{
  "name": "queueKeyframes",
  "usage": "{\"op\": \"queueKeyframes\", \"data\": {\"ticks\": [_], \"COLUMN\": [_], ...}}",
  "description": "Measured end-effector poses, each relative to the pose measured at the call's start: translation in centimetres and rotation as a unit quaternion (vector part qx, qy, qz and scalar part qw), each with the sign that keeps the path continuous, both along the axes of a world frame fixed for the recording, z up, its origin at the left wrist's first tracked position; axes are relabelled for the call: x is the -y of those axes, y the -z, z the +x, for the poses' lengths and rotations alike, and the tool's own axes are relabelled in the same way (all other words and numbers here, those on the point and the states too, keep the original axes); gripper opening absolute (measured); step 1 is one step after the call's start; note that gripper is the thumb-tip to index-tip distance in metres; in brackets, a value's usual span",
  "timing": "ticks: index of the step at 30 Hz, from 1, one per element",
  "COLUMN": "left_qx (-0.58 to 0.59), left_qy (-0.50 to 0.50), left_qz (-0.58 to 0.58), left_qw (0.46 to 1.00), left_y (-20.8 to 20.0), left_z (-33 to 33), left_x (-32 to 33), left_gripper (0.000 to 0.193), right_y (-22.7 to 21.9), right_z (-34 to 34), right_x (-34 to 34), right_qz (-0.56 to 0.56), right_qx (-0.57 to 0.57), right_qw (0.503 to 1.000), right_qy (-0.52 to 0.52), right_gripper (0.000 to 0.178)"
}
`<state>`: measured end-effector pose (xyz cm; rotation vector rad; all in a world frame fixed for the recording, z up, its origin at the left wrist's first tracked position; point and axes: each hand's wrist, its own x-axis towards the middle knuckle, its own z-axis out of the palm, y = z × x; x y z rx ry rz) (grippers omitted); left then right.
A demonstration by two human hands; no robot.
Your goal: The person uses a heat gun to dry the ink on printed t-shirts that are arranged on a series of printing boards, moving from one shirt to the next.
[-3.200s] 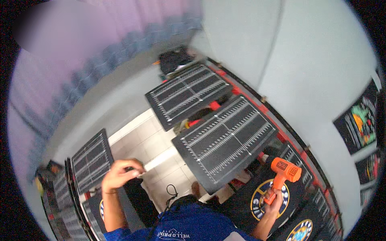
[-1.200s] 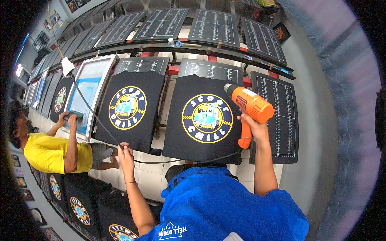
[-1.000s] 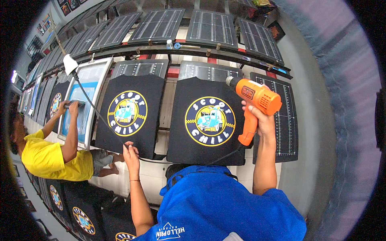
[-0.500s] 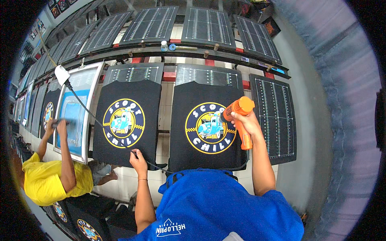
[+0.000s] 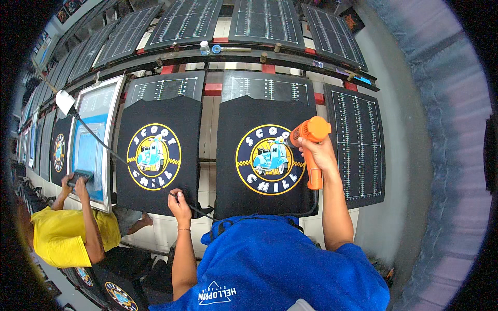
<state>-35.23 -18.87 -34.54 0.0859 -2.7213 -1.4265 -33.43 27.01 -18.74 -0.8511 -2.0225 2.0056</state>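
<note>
My right hand (image 5: 320,153) grips an orange heat gun (image 5: 311,127), its nozzle toward the round scooter print (image 5: 271,159) on the right-hand black T-shirt (image 5: 267,111). The gun is held above the print's right side. Closed around a black power cord (image 5: 101,141), my left hand (image 5: 180,206) is at the near edge of the left-hand black T-shirt (image 5: 161,111), which bears a matching print (image 5: 154,156). From a white socket block (image 5: 65,102), the cord crosses this shirt to my hand and runs on past my waist.
At left a person in yellow (image 5: 72,233) works a squeegee (image 5: 82,177) on a framed screen (image 5: 110,150). A bare printing board (image 5: 358,145) lies right of my shirt. Beyond a dark rail (image 5: 233,56) with a small bottle (image 5: 205,48) stand more boards (image 5: 267,23).
The whole view has shifted slightly. The co-worker's hands and squeegee have moved toward the near end of the screen. My heat gun stays over the print's right side, and my left hand keeps the cord.
</note>
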Motion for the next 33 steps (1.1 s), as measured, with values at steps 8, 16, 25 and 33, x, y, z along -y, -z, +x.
{"op": "queueKeyframes", "data": {"ticks": [8, 16, 25, 33], "left_qx": [-0.271, -0.25, -0.307, -0.084], "left_qy": [-0.132, 0.694, 0.863, 0.854], "left_qz": [-0.028, 0.269, 0.304, 0.46], "left_qw": [0.953, 0.62, 0.263, 0.228], "left_y": [-14.4, -29.2, -40.1, -39.9], "left_z": [-1.8, 4.6, 11.4, 13.5], "left_x": [-7.1, -25.0, -31.7, -30.4], "left_gripper": [0.026, 0.028, 0.032, 0.023], "right_y": [-0.5, -0.8, -1.6, -2.0], "right_z": [0.2, -0.5, -1.4, -2.1], "right_x": [-0.1, 0.0, 1.1, 0.7], "right_qz": [-0.001, -0.015, 0.015, 0.023], "right_qx": [-0.002, 0.03, 0.0, -0.021], "right_qw": [1.0, 0.998, 0.997, 0.986], "right_qy": [-0.021, -0.044, -0.078, -0.163], "right_gripper": [0.027, 0.024, 0.025, 0.022]}}
